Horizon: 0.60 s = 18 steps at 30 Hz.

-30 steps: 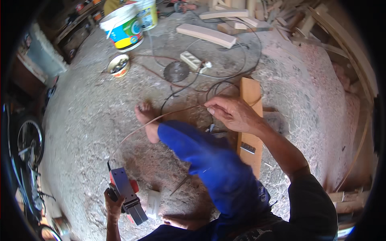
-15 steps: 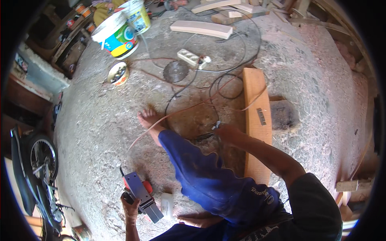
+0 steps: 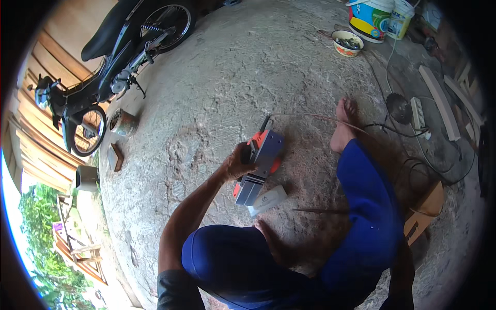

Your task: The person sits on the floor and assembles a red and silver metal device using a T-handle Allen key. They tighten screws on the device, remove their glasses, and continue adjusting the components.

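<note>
My left hand [image 3: 238, 164] is closed around the handle of an electric planer [image 3: 268, 152]. The planer is red and black, and its flat grey sole is turned toward me. A cord leaves its upper end and runs right, past my bare foot. Beside the planer's lower end lies a white plastic container [image 3: 271, 199] on the floor. My right forearm shows at the lower right, but the hand is hidden behind my raised blue-trousered leg. A thin dark bar [image 3: 320, 211] sticks out toward the left from beside that leg.
A wooden beam [image 3: 427, 209] lies at the right. Beyond it are a power strip [image 3: 417, 114], a circular saw blade [image 3: 399, 107], tangled cords and wood strips. A bowl of small parts [image 3: 347, 50] and paint buckets [image 3: 369, 32] stand at the far right. A motorcycle [image 3: 121, 77] is parked far left.
My view has swung left, so the planer now sits near the middle and the beam at the right. The left hand still holds the planer. My right hand has gone out of sight.
</note>
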{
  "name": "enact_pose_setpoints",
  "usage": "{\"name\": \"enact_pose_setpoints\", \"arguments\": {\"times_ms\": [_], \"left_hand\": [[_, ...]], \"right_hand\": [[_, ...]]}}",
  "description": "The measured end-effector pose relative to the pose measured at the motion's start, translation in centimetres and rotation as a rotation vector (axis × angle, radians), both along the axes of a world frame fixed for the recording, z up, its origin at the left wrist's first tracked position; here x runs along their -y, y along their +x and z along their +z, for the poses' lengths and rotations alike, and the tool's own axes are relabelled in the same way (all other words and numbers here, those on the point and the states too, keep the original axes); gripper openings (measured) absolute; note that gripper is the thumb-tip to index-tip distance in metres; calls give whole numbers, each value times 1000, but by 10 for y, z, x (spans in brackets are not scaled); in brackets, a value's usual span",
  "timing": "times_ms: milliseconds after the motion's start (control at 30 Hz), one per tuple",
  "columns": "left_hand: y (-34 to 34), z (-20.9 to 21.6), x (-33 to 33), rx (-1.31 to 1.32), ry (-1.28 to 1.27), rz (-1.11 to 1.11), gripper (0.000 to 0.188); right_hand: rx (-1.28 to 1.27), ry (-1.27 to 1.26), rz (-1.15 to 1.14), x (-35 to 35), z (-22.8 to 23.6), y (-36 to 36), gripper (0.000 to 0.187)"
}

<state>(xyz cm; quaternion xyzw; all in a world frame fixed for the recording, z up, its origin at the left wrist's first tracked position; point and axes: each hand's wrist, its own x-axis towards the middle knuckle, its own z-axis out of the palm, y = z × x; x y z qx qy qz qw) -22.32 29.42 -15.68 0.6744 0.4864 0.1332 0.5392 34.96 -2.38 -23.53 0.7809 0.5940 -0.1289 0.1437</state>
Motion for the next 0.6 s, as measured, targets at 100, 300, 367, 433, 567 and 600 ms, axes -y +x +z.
{"name": "enact_pose_setpoints", "arguments": {"times_ms": [100,300,367,433,567,600], "left_hand": [[-3,-7,5,43,-9,46,107],[1,15,23,-258,206,32,107],[-7,0,37,-166,320,115,95],[-7,-8,50,-144,403,153,86],[-3,-13,57,-175,465,131,76],[-4,-16,57,-163,471,116,76]], "right_hand": [[-57,-25,-13,2,26,21,28],[-290,20,-161,-2,148,61,29],[-405,77,-243,-1,203,74,30],[-526,178,-349,10,253,86,31],[-774,691,-420,37,307,99,34],[-813,873,-388,41,313,98,37]]}}
